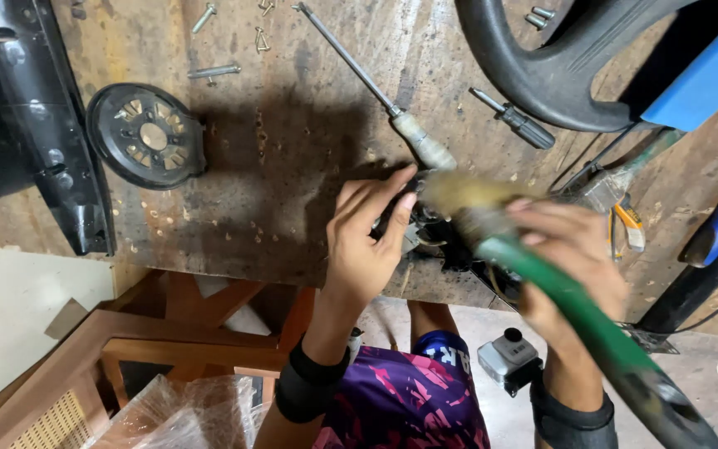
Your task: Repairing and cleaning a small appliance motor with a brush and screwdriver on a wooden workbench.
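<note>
Fingers [392,208] of your left hand [363,241] press on the small dark part [425,229] at the surface [292,166] edge; your right hand [571,249] grips the brush [492,224]. Brush hard and it could slip off.

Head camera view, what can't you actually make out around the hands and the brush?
- Dark part under the left hand: mostly covered by fingers and brush; kind unclear.
- Green-handled brush in the right hand: motion-blurred.
- Black curved part: cut off by the top edge.
- Bolts: too small for detail.
</note>
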